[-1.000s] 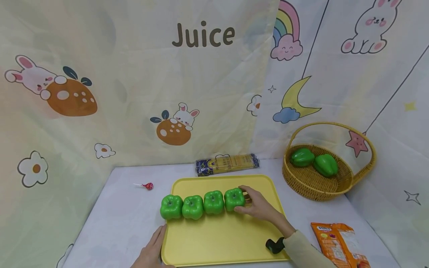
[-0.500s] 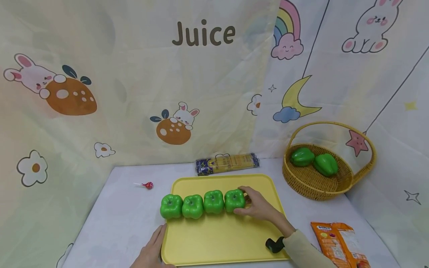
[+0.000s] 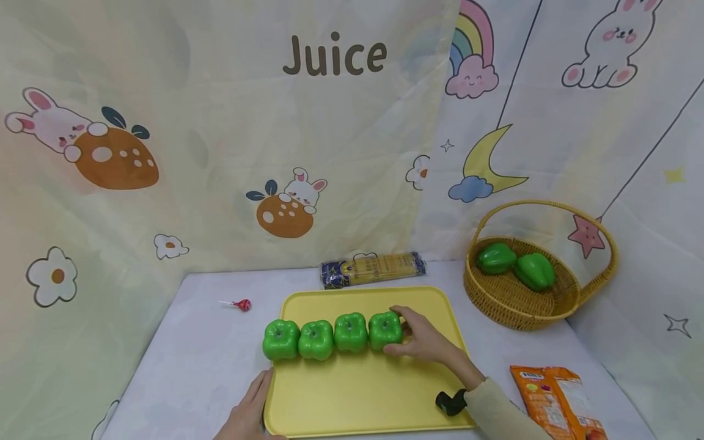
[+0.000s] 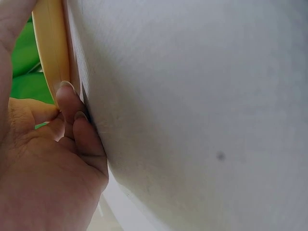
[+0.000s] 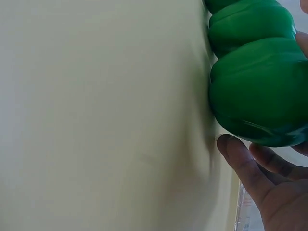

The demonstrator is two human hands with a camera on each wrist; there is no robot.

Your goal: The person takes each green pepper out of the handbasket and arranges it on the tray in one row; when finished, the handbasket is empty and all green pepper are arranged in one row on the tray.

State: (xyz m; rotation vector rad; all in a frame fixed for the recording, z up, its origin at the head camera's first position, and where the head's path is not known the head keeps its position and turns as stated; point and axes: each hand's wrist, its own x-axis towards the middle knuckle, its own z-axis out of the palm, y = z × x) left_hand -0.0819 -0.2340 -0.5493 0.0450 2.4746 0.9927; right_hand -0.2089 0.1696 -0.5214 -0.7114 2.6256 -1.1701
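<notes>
Several green bell peppers stand in a row across the yellow tray [image 3: 357, 397], the leftmost bell pepper [image 3: 281, 340] overlapping its left rim. My right hand [image 3: 422, 337] holds the rightmost bell pepper [image 3: 384, 330], thumb on the near side and fingers on the far side. In the right wrist view this bell pepper [image 5: 264, 91] sits between my spread digits, close against its neighbour. My left hand [image 3: 249, 410] grips the tray's left front corner. The left wrist view shows curled fingers [image 4: 72, 103] at the yellow rim [image 4: 53, 48].
A wicker basket [image 3: 497, 308] with two green bell peppers stands at the back right. Behind the tray lies a pack of noodles [image 3: 374, 270]. A lollipop [image 3: 242, 304] is at the left, an orange snack bag [image 3: 555, 397] at the right front. A patterned cloth hangs behind.
</notes>
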